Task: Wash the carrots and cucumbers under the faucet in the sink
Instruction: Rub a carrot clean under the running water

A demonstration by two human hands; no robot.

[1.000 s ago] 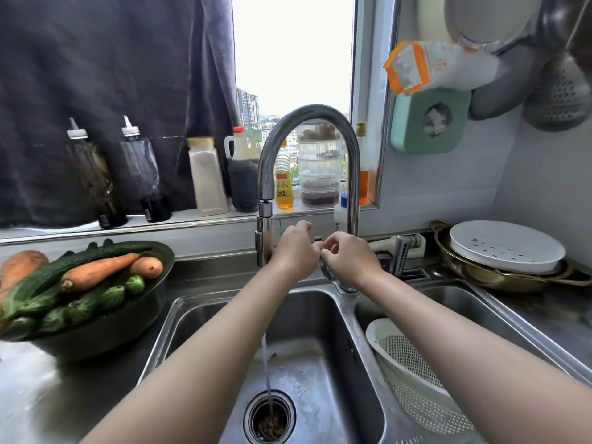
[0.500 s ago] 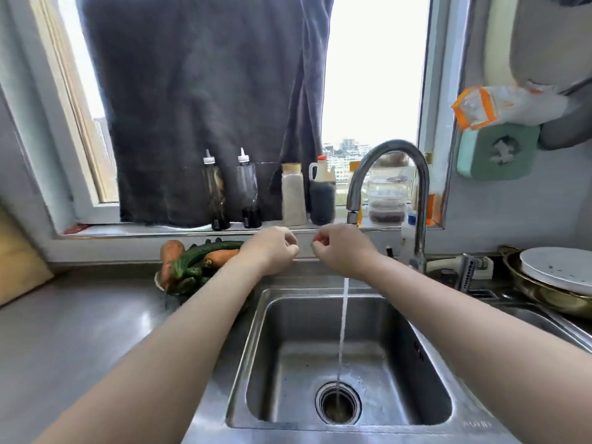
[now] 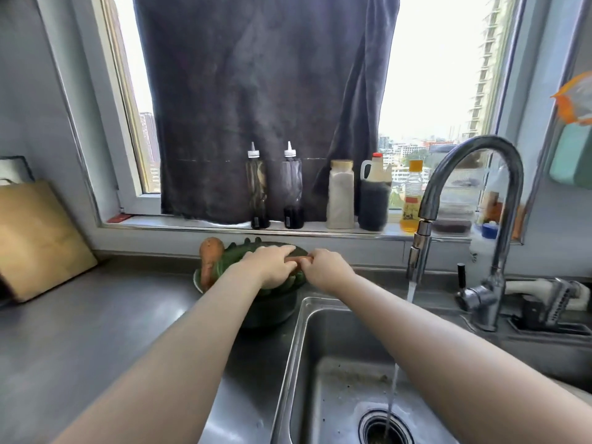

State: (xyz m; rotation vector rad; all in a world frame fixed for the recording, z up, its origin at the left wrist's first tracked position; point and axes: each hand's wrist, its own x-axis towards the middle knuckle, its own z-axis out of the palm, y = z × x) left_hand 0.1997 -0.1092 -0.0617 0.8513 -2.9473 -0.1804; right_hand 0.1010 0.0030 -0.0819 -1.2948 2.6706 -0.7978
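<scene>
Dark green cucumbers lie heaped at the steel sink's 10 o'clock; a big carrot leans at their 9 o'clock, a small carrot on top. The faucet runs.

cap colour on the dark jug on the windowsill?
Red cap on the dark jug, shown in the head view.
</scene>
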